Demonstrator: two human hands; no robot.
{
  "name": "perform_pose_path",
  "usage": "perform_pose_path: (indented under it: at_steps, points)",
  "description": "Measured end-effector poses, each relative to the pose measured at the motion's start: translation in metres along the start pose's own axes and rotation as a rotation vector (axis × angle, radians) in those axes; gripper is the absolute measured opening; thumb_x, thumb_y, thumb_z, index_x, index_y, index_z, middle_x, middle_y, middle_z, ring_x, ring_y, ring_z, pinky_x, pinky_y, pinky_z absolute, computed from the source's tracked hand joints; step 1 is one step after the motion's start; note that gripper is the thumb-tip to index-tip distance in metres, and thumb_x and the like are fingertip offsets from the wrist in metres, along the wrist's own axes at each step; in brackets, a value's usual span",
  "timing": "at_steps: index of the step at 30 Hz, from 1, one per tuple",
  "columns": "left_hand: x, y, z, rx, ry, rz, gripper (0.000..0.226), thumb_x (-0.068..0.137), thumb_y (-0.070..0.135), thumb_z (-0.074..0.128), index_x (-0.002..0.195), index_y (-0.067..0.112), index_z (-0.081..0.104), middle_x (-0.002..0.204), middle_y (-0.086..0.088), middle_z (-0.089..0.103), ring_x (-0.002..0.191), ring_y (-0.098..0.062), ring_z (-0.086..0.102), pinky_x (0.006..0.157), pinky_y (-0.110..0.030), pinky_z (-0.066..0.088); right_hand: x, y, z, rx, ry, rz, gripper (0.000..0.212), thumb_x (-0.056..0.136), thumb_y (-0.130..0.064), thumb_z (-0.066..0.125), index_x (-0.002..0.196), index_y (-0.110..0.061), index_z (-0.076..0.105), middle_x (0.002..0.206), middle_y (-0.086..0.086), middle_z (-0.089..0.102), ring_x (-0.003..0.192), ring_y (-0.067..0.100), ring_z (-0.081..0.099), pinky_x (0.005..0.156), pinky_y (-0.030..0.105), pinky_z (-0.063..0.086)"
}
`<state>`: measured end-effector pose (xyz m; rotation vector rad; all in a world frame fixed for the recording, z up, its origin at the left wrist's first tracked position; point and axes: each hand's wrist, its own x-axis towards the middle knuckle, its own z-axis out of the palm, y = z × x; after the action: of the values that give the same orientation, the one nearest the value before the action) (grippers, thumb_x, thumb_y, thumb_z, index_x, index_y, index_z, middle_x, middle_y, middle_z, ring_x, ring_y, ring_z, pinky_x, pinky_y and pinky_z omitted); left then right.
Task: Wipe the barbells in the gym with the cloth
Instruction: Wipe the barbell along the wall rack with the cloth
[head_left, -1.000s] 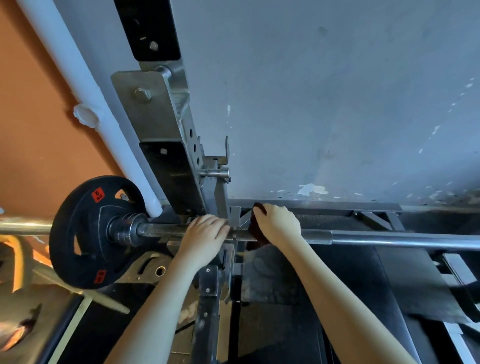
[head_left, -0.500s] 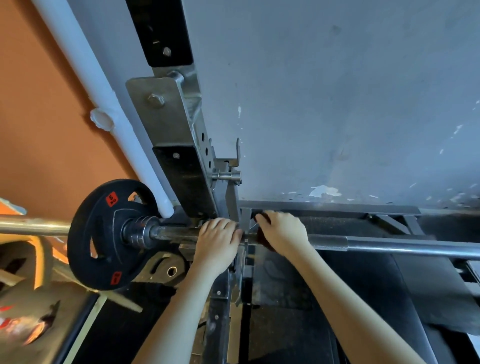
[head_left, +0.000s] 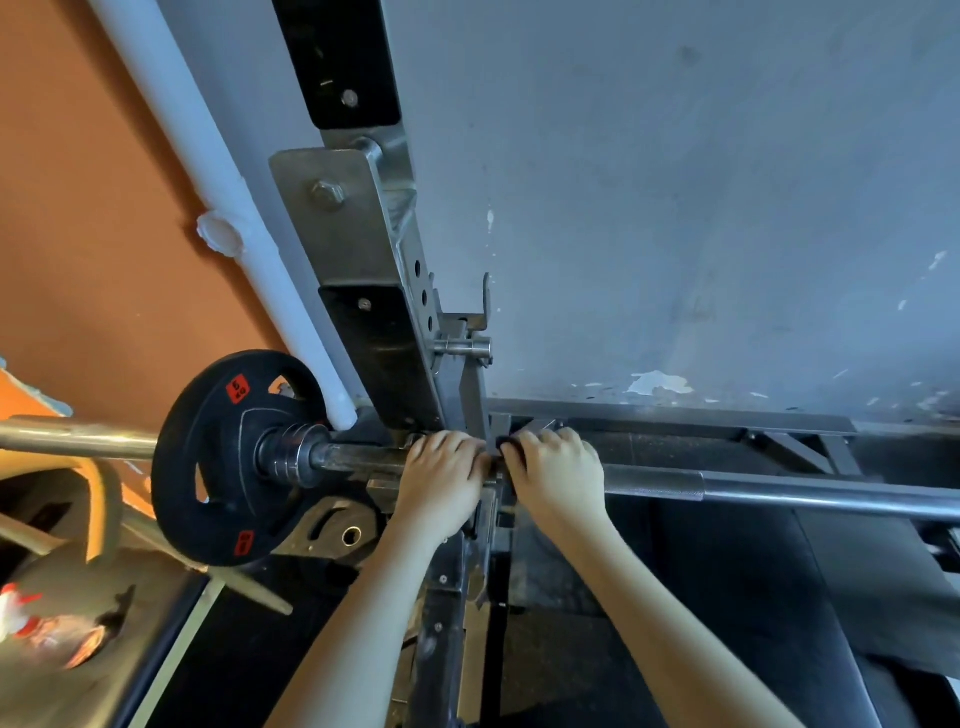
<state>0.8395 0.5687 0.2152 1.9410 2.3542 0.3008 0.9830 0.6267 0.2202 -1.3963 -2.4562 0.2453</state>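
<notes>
Now, flanking the rack bracket (head_left: 472, 384), our left hand (head_left: 441, 473) grips the barbell (head_left: 779, 491), likely steadying it; our right hand (head_left: 556, 473) squeezes the cloth (head_left: 505, 446) round it.

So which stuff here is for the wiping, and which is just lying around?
For the job: barbell, left hand gripping it, cloth under the right hand.
Just there: white pipe, rack post, grey wall.
</notes>
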Motion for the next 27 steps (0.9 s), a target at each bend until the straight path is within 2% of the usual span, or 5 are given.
perform_pose_path:
  at_steps: [3,8,15,21,27]
  points:
    - [0.001,0.0,0.002,-0.013,0.021,0.009,0.054,0.099,0.045,0.017,0.125,0.024,0.058,0.129,0.009,0.056,0.127,-0.013,0.043,0.109,-0.031,0.021,-0.008,-0.006,0.002,-0.101,0.083,-0.051,0.047,0.096,-0.03,0.038,0.06,-0.012,0.062,0.056,0.005,0.06,0.055,0.027,0.06,0.055,0.033,0.047]
    - [-0.002,0.003,0.0,0.013,0.058,0.012,0.072,0.09,0.05,-0.001,0.122,0.024,0.058,0.125,0.008,0.057,0.125,-0.013,0.044,0.109,-0.03,0.022,0.047,-0.02,-0.021,0.089,-0.178,0.345,0.038,0.103,-0.026,0.034,0.093,-0.01,0.067,0.089,0.008,0.067,0.084,0.03,0.064,0.071,0.034,0.051]
    - [0.001,0.005,0.0,-0.01,0.069,-0.011,0.073,0.085,0.048,0.0,0.118,0.025,0.061,0.125,0.009,0.058,0.124,-0.013,0.045,0.105,-0.029,0.022,0.003,-0.017,0.008,-0.068,0.127,0.055,0.048,0.095,-0.029,0.039,0.053,-0.013,0.058,0.05,0.006,0.056,0.049,0.027,0.056,0.052,0.03,0.042]
    - [0.003,0.004,0.001,-0.001,0.057,-0.036,0.055,0.099,0.044,0.015,0.119,0.023,0.062,0.124,0.007,0.059,0.124,-0.015,0.046,0.105,-0.032,0.025,0.037,-0.01,-0.022,0.185,-0.11,0.249,0.045,0.103,-0.04,0.033,0.084,-0.012,0.062,0.083,0.006,0.063,0.074,0.026,0.055,0.063,0.031,0.042]
    - [0.007,0.001,0.001,-0.033,0.018,-0.03,0.044,0.104,0.037,0.024,0.134,0.026,0.055,0.137,0.012,0.053,0.131,-0.01,0.039,0.109,-0.029,0.018,-0.021,0.034,0.004,-0.071,0.331,-0.139,0.033,0.091,-0.036,0.049,0.076,-0.014,0.068,0.072,0.0,0.066,0.069,0.024,0.063,0.059,0.032,0.051]
